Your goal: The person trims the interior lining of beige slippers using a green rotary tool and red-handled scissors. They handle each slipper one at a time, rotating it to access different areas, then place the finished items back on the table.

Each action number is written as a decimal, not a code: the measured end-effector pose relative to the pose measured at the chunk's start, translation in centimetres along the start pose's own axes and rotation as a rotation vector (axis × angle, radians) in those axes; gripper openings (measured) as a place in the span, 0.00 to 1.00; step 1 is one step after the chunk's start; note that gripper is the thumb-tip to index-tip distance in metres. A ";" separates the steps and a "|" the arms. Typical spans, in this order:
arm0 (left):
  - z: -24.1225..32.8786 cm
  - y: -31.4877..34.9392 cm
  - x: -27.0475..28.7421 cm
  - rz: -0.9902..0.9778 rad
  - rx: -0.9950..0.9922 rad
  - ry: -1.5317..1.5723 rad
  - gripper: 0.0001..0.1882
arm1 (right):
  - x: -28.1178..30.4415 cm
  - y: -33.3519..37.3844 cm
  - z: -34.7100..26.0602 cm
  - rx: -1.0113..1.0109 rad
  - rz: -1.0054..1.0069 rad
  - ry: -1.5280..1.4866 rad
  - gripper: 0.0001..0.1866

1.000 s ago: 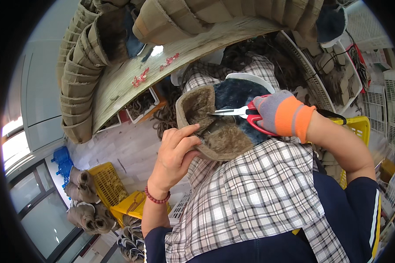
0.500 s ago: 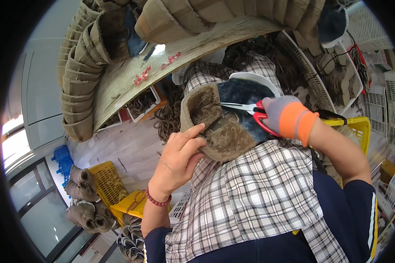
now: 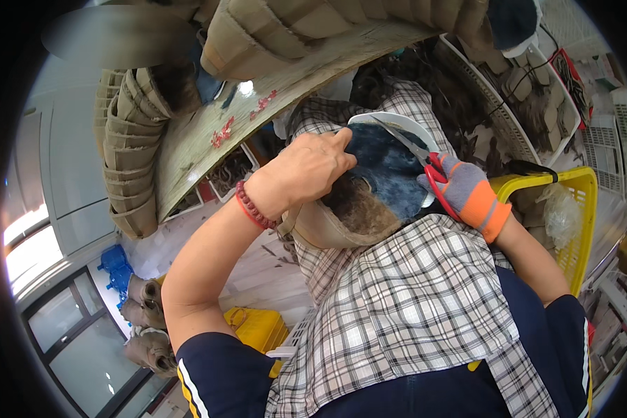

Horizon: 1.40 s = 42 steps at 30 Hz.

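A fur-lined boot upper [image 3: 327, 226] rests on my checked apron, opening toward me. Inside it are brown fur and dark blue fleece, with a white rim at the far end. My bare left hand [image 3: 308, 166], a red bead bracelet at its wrist, is closed over the upper's left side. Its fingertips seem to pinch the edge beside the blue lining; exactly what lies between them is hidden. Red-handled scissors [image 3: 437, 175] are in my right hand [image 3: 472, 195], which wears a grey and orange glove. Their blades point up and left above the blue lining.
Stacked tan boot uppers [image 3: 129, 153] line a worn table [image 3: 209, 129] ahead, with red scraps on it. White crates [image 3: 477, 90] of brown pieces stand at the far right. A yellow basket [image 3: 584, 230] is beside my right arm; brown boots [image 3: 145, 324] sit lower left.
My left hand has moved up and right, from the upper's near-left edge to its far side, and closed. The scissors have lifted off the brown fur and now tilt upward over the blue lining.
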<state>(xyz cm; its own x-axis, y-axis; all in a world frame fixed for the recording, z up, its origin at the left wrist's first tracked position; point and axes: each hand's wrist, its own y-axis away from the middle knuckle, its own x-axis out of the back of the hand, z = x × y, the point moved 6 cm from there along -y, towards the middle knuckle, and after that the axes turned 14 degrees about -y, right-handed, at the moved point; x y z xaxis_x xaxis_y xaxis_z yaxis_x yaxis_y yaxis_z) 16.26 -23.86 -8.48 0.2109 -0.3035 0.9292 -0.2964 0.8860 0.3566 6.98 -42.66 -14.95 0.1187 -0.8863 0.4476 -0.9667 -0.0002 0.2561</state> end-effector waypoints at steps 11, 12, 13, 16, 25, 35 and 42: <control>-0.3 -0.9 -0.3 -0.002 -0.146 0.111 0.06 | -0.4 0.1 0.8 -0.054 -0.036 0.090 0.22; -0.3 -0.8 -0.5 -0.024 -0.126 0.084 0.06 | -0.5 0.0 1.0 -0.069 -0.056 0.106 0.22; -0.2 -0.6 -0.7 -0.045 -0.105 0.057 0.06 | -0.6 -0.1 1.1 -0.084 -0.076 0.121 0.22; 0.5 -0.6 -0.6 -0.019 -0.099 -0.088 0.07 | -0.5 -0.2 0.9 -0.106 -0.118 0.152 0.22; 0.1 -0.9 -0.3 -0.089 -0.019 0.095 0.06 | -0.5 -0.2 1.0 -0.133 -0.136 0.168 0.22; -1.8 -1.0 -1.9 -0.020 0.101 0.463 0.04 | -0.5 -0.2 0.8 -0.091 -0.125 0.132 0.24; -1.0 -2.1 -3.3 0.107 0.099 0.292 0.07 | -1.1 0.0 1.7 -0.105 -0.081 0.169 0.24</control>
<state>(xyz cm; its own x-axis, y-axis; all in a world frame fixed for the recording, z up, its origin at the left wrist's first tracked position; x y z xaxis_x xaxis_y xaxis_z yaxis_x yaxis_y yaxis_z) 17.07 -24.38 -12.36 0.4273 -0.0842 0.9002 -0.4179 0.8645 0.2792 6.43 -42.46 -16.92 0.2399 -0.7949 0.5573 -0.9245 -0.0118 0.3810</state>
